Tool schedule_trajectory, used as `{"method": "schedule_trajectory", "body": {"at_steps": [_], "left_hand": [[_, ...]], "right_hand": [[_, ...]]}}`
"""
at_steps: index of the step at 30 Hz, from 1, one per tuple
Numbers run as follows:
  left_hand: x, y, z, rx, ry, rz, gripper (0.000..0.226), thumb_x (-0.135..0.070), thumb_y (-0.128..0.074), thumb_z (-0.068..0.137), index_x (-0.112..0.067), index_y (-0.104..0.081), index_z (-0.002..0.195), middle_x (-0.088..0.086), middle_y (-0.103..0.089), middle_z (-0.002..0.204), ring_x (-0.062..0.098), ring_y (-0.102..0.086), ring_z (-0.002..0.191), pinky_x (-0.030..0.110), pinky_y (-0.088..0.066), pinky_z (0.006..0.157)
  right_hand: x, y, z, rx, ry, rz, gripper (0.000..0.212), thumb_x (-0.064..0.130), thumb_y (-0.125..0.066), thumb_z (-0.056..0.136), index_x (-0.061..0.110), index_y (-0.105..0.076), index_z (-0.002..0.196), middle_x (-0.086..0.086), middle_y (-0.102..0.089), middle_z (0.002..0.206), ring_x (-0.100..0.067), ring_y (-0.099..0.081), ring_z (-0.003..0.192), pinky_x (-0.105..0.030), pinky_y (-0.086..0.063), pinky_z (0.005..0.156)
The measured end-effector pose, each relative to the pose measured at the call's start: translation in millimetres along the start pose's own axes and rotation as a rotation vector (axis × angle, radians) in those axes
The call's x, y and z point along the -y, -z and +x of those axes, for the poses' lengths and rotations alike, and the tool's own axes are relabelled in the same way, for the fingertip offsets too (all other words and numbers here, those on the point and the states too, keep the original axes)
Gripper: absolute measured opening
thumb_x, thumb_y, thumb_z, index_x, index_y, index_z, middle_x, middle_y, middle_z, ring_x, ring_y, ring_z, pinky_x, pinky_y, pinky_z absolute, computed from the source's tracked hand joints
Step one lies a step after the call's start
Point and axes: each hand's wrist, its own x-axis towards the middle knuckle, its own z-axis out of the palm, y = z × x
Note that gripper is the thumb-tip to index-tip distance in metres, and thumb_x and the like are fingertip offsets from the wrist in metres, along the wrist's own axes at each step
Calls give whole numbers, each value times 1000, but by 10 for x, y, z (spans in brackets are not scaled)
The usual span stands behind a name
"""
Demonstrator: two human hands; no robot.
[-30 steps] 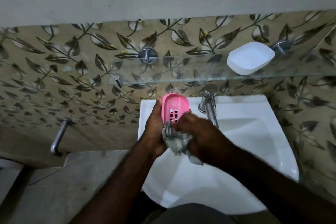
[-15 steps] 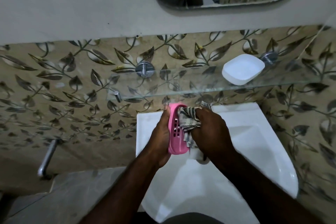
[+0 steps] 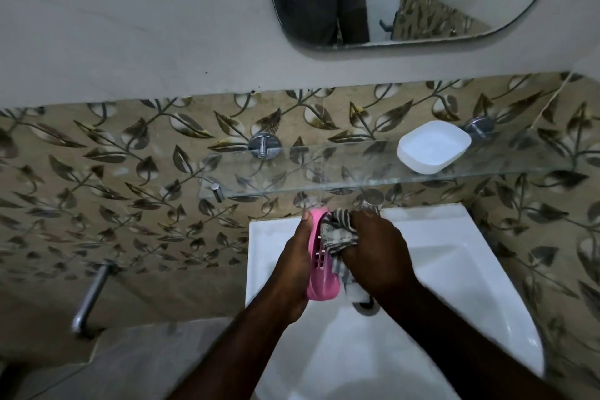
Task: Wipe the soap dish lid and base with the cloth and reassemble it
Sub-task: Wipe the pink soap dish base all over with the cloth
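Pink soap dish half wiped over the sink, white half parked on the shelf.

The pink slotted piece (image 3: 319, 282) stands on edge above the back of the sink (image 3: 454, 269), likely so that drips fall into the basin. The left hand (image 3: 293, 263) grips its outer side with the thumb at the top edge and the other fingers hidden behind, bracing it against the push. The right hand (image 3: 376, 256) has its fingers bunched round the checked cloth (image 3: 337, 230) and presses the wad into the hollow face. The white piece (image 3: 433, 146) lies near the right end of the glass shelf (image 3: 324, 178), well apart and out of the way. Only 1 of the 2 halves is in hand, and reassembly is not yet begun.
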Motion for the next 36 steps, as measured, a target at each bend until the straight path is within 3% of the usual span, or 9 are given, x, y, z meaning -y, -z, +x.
{"method": "schedule_trajectory", "body": {"at_steps": [5, 9, 13, 16, 19, 25, 31, 34, 36], "left_hand": [[-56, -75, -18, 31, 14, -50, 62, -61, -37, 92, -13, -69, 115, 13, -72, 114, 24, -70, 104, 31, -56, 80], [-167, -87, -7, 20, 5, -81, 62, -61, -35, 95, -13, -71, 110, 13, -73, 111, 23, -71, 98, 34, -54, 81], [-113, -117, 5, -32, -34, -28, 63, -61, -35, 94, -13, -65, 123, 12, -71, 118, 26, -67, 110, 41, -50, 97], [-87, -183, -21, -3, -22, -12, 59, -57, -34, 96, -13, -69, 113, 11, -75, 107, 23, -72, 98, 31, -57, 79], [-116, -205, 14, 47, -6, -20, 56, -55, -34, 97, -16, -74, 101, 8, -77, 94, 17, -75, 82, 23, -57, 62], [-78, -127, 44, -80, -66, 57, 59, -60, -36, 95, -17, -68, 119, 9, -73, 114, 25, -69, 107, 42, -51, 97], [-103, -179, 47, -13, 5, -56, 61, -60, -36, 94, -14, -69, 117, 11, -73, 113, 23, -70, 103, 31, -56, 78], [-139, -157, 63, -8, 25, -79, 60, -58, -37, 95, -12, -73, 108, 14, -73, 109, 23, -72, 96, 32, -55, 78], [-121, -115, 74, -4, 40, -70, 60, -59, -36, 95, -13, -73, 105, 14, -75, 105, 23, -73, 91, 33, -55, 75]], "right_hand": [[231, -38, -142, -117, 52, 370, 19, 24, -65, 88, 21, -71, 105, 6, -73, 98, -3, -64, 90, -6, -43, 79], [199, 6, -100, -101, 188, 129, 43, 21, -58, 75, 24, -66, 117, 1, -68, 100, -22, -66, 87, -29, -53, 70], [-1, 98, 26, -24, 19, -63, 28, 17, -67, 73, 26, -64, 99, 2, -63, 92, -28, -64, 87, -36, -50, 68], [67, 96, -18, -84, 24, 190, 15, 23, -60, 78, 21, -69, 90, 2, -69, 87, -21, -65, 84, -31, -50, 74], [193, 88, -84, -131, 130, 228, 28, 23, -56, 79, 20, -72, 102, 0, -69, 92, -16, -62, 84, -21, -44, 72], [-38, 114, 24, 36, 40, -129, 33, 22, -58, 71, 28, -65, 103, 1, -60, 91, -30, -64, 85, -36, -49, 66], [176, 76, -32, -125, 80, 371, 15, 23, -62, 84, 18, -73, 92, 1, -68, 84, -13, -63, 81, -20, -48, 74], [151, 33, -105, -127, 250, 285, 32, 15, -54, 84, 15, -68, 113, -3, -69, 104, -14, -62, 92, -17, -49, 78], [35, 31, -131, -71, 396, 24, 42, 24, -47, 75, 19, -64, 113, -4, -65, 95, -25, -64, 75, -29, -51, 56]]}}
